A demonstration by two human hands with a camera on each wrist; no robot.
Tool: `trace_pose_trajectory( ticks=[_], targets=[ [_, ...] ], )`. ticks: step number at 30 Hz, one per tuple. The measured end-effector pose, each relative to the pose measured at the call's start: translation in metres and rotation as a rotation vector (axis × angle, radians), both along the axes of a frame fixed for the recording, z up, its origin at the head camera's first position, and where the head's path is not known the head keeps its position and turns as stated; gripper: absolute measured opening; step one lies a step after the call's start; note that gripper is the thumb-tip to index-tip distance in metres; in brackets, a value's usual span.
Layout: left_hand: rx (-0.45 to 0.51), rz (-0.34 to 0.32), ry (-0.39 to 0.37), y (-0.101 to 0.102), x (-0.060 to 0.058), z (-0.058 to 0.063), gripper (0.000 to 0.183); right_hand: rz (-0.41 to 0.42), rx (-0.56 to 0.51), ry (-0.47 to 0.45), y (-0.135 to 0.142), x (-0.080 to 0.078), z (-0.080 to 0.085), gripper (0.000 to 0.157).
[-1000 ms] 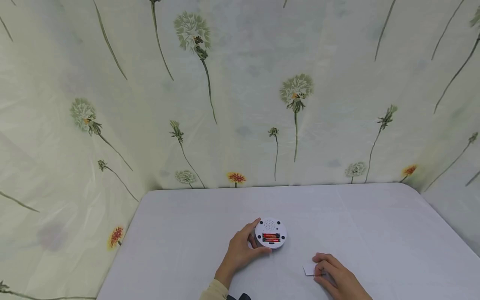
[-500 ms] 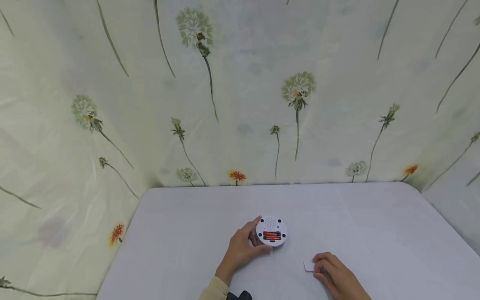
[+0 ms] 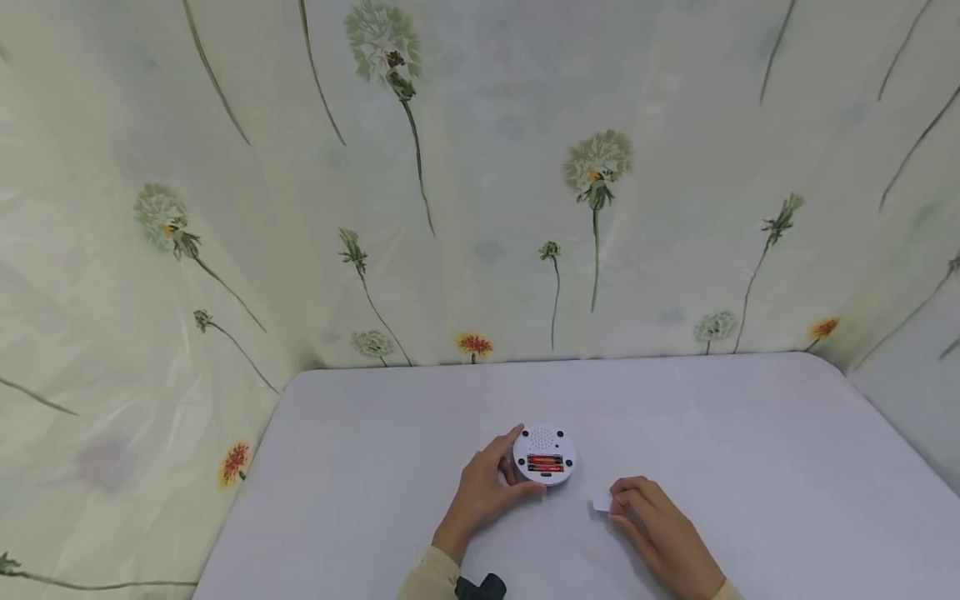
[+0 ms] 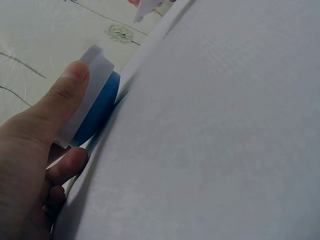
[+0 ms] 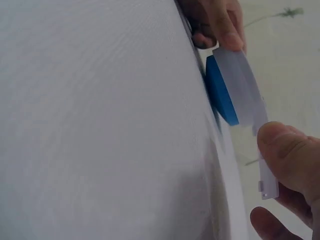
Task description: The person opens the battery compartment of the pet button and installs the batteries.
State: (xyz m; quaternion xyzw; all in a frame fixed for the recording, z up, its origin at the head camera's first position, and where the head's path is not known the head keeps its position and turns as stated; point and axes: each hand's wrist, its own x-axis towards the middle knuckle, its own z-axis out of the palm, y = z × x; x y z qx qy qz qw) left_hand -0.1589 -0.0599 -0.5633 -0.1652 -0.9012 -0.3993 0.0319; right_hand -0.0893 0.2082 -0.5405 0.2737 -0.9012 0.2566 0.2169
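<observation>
A round white battery-powered device (image 3: 543, 445) lies on the table with its underside up. That underside has a speaker grille, dark feet and an uncovered compartment holding two red batteries (image 3: 545, 463). My left hand (image 3: 483, 490) grips the device by its left side, thumb at the near edge. The left wrist view shows a blue lower part (image 4: 100, 112) beneath the white body. Just right of and nearer than the device, my right hand (image 3: 656, 533) pinches a small white battery cover (image 3: 602, 502), raised off the table. Small tabs show along the cover (image 5: 268, 180) in the right wrist view.
A white cloth covers the table (image 3: 375, 442), with rounded far corners. Behind and beside it hangs a flower-patterned curtain (image 3: 480, 208). A black object (image 3: 482, 587) sits next to the left sleeve (image 3: 431, 575).
My right hand has carried the battery cover leftward and away from me, closer to the device. The left hand keeps its grip, and the device stays nearly in place. The head view has tilted slightly.
</observation>
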Motion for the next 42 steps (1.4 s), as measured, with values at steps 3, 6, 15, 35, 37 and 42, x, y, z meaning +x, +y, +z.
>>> trace_pose_trajectory(
  ticks=[3, 6, 15, 35, 37, 42],
  targets=[
    [0.005, 0.006, -0.005, 0.001, -0.001, 0.001, 0.090, 0.048, -0.030, 0.018, -0.006, -0.007, 0.003, 0.029],
    [0.012, 0.010, -0.013, 0.001, 0.000, 0.002, 0.090, 0.074, -0.049, 0.037, -0.013, -0.011, 0.005, 0.031],
    [0.031, 0.010, -0.033, 0.001, 0.003, 0.004, 0.089, 0.064, -0.033, -0.002, -0.025, -0.017, 0.009, 0.028],
    [0.048, -0.001, -0.019, 0.000, 0.000, 0.005, 0.089, 0.077, -0.007, 0.041, -0.041, -0.037, 0.024, 0.027],
    [0.047, -0.006, -0.008, 0.000, 0.000, 0.005, 0.089, 0.065, 0.005, 0.031, -0.043, -0.038, 0.025, 0.027],
    [0.049, -0.011, 0.024, -0.001, 0.000, 0.005, 0.087, 0.042, 0.032, 0.039, -0.050, -0.042, 0.026, 0.028]
  ],
)
